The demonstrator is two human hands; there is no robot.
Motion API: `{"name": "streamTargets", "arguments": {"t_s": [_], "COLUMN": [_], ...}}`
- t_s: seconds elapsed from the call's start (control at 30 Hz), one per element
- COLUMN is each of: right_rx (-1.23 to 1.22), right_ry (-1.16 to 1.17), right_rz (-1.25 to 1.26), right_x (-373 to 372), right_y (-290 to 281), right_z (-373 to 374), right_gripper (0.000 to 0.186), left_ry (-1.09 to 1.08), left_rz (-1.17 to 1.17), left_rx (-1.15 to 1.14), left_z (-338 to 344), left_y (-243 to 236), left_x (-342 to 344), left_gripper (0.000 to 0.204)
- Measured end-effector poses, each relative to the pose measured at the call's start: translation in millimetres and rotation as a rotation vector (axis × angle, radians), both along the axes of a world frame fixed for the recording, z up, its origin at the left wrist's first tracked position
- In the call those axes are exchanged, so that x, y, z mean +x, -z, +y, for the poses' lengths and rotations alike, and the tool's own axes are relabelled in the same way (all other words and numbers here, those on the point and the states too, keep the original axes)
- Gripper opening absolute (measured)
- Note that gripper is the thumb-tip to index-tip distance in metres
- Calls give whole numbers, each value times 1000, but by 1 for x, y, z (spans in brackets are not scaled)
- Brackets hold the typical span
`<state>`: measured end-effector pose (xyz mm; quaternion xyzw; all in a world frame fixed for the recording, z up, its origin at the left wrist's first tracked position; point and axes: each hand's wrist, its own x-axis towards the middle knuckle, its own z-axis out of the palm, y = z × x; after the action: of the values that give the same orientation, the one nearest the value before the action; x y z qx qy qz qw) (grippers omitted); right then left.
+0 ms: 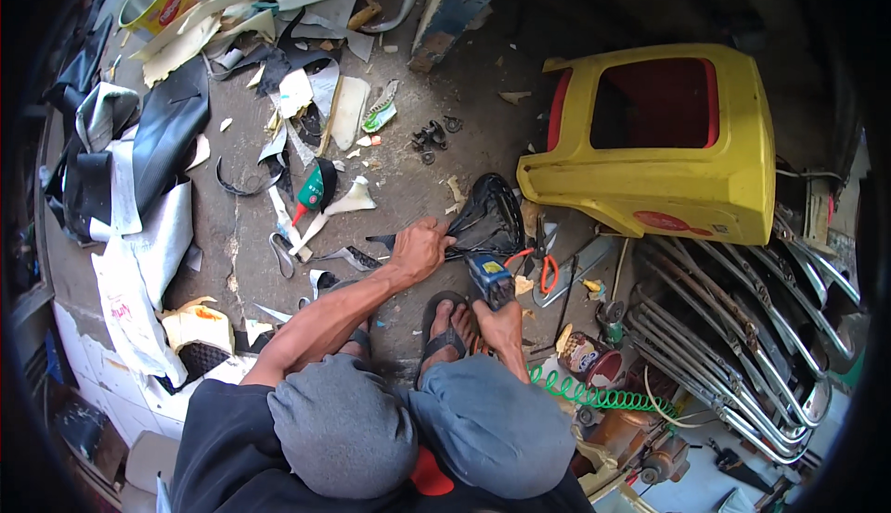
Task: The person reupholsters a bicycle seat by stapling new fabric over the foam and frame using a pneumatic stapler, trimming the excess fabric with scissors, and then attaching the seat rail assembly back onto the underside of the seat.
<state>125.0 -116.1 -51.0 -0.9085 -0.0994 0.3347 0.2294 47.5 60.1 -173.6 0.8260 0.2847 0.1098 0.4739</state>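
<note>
A black covered piece shaped like a small saddle (487,207) lies on the grimy floor in front of me. My left hand (418,251) has its fingers closed on the black material at that piece's left end. My right hand (499,326) grips a blue staple gun (489,274), its nose at the piece's near edge. Just right of the gun are orange-handled pliers or scissors (548,267); a green coiled hose (603,394) runs at lower right. A green squeeze bottle with a red nozzle (313,188) lies to the left among cut strips.
A yellow moulded box (677,179) stands at right, above stacked chrome tube frames (742,346). Black and white sheet material (158,142) heaps along the left; scraps (343,114) and a yellow can (156,7) lie farther back. A blue-painted panel (455,3) rises at the back.
</note>
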Motion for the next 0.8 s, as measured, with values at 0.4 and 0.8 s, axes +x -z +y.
{"name": "streamTargets", "arguments": {"t_s": [0.4,0.8], "right_rx": [-335,-420], "right_ry": [-211,-202], "right_rz": [-348,-481], "right_x": [-1,-6], "right_y": [-11,32], "right_z": [-97,-172], "right_gripper": [44,62], "left_ry": [-283,-502], "left_rz": [39,56], "left_rx": [43,-79], "left_z": [17,21], "left_y": [-40,-57], "left_x": [-5,-5], "left_gripper": [31,35]}}
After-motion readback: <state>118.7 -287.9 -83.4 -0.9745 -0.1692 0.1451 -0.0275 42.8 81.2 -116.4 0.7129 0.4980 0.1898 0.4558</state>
